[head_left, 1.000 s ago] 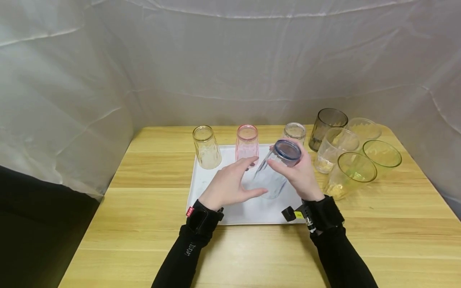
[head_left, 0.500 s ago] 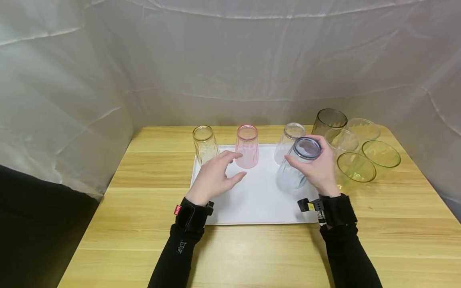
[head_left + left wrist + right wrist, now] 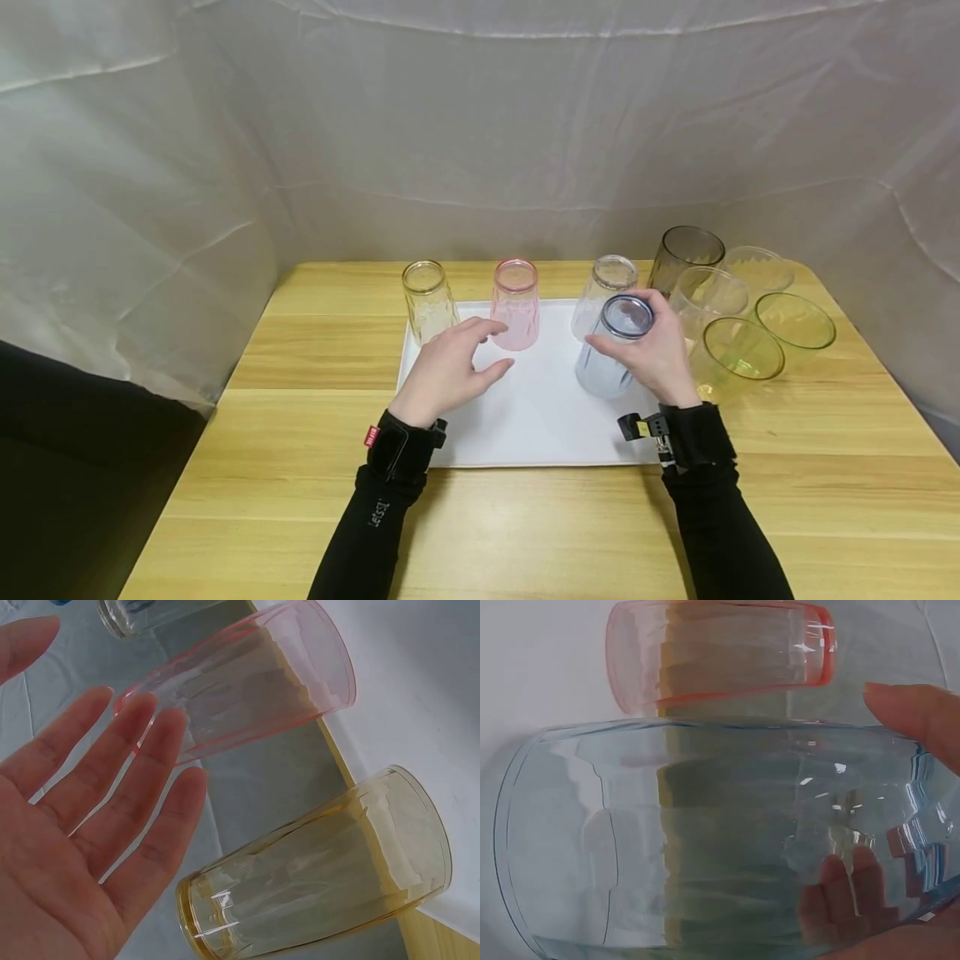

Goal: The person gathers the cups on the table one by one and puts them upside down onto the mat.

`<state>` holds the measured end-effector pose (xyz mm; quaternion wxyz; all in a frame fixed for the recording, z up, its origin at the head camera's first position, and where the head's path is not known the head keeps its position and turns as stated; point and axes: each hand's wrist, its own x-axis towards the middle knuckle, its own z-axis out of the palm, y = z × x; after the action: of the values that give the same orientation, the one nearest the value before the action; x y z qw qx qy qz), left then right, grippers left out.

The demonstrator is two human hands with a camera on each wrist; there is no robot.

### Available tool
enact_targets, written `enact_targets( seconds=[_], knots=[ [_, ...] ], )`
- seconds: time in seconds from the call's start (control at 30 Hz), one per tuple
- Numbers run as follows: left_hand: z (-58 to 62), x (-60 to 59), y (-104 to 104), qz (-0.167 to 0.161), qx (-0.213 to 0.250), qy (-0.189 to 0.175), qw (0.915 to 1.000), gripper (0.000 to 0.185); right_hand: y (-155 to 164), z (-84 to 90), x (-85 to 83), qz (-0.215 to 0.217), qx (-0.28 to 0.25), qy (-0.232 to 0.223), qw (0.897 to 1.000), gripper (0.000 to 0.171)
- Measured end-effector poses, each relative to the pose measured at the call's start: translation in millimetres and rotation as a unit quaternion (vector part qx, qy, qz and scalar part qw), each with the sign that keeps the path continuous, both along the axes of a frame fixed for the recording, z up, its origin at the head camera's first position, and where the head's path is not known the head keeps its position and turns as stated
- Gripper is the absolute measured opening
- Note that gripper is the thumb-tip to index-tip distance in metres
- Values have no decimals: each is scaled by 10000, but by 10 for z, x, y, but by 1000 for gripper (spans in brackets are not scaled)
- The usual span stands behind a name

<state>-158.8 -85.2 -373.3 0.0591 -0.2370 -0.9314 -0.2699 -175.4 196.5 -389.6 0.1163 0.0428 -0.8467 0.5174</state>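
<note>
Upside down on the white tray, or close over it, is a bluish drinking glass; my right hand grips it near its blue base, thumb on one side and fingers on the other. In the right wrist view, the fingers show through the glass wall. My left hand hovers over the tray's left part with nothing in it, fingers loosely extended in the left wrist view. Beyond it stand an inverted pink glass and an inverted amber glass. Behind the bluish glass is an inverted clear glass.
Right of the tray, several upright glasses stand close together: a dark grey glass, a green glass, a yellow-green glass and clear ones. The wooden table extends around the tray. Pale fabric hangs behind.
The bluish glass has gone from tilted over the tray's middle to upright-inverted at its right, in front of the clear glass. My left hand has drawn back to the left.
</note>
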Motion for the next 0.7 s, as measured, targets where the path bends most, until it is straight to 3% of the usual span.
enact_targets(
  seconds=[0.3, 0.7],
  knots=[
    [10, -5, 13, -20, -94, -170, 9998, 41, 5, -58, -24, -126, 232, -249, 9993, 74],
    [-8, -1, 17, -40, -107, -172, 9998, 39, 47, -73, -42, -140, 273, -45, 9995, 77]
  ],
)
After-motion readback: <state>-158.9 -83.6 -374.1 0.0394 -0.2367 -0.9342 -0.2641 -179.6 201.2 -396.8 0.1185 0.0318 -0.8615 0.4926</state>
